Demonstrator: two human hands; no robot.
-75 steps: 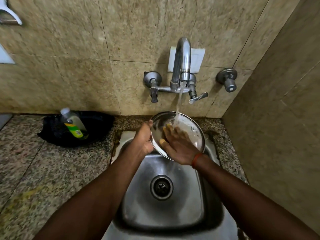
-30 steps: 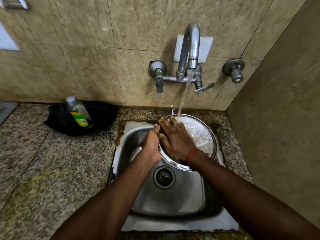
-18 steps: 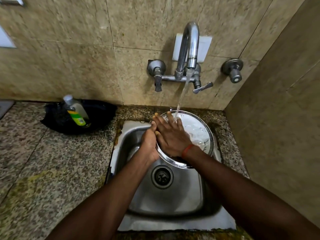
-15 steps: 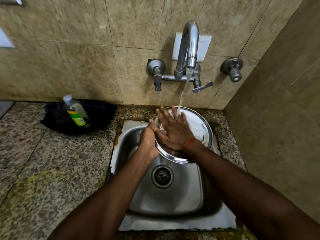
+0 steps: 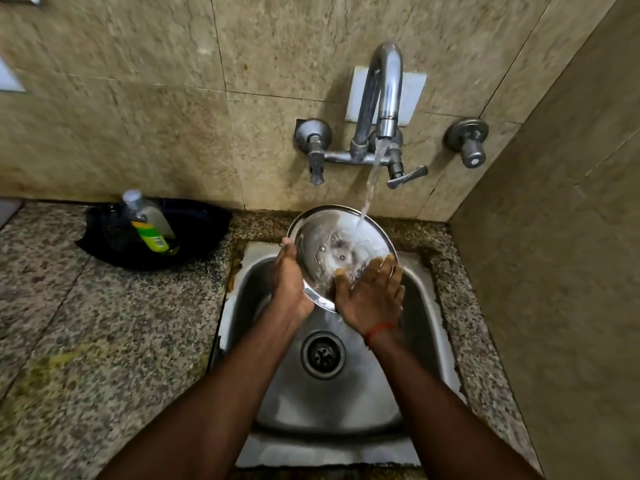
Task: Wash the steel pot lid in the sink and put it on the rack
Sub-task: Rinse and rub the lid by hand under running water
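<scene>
The round steel pot lid [image 5: 325,244] is tilted over the back of the steel sink [image 5: 420,306], its inner face towards me, under the running stream from the tap [image 5: 384,98]. My left hand [image 5: 289,282] grips the lid's left rim. My right hand [image 5: 372,296] lies flat with fingers spread against the lid's lower right part, in the water. No rack is in view.
A soap bottle [image 5: 147,221] leans in a black pan [image 5: 194,230] on the granite counter [image 5: 104,323] left of the sink. Tap valves [image 5: 313,136] and a separate valve [image 5: 467,136] stick out of the tiled wall. A side wall stands close on the right.
My right hand has slid from the lid's left middle down to its lower right edge, uncovering most of the inner face. The left hand keeps its grip on the rim.
</scene>
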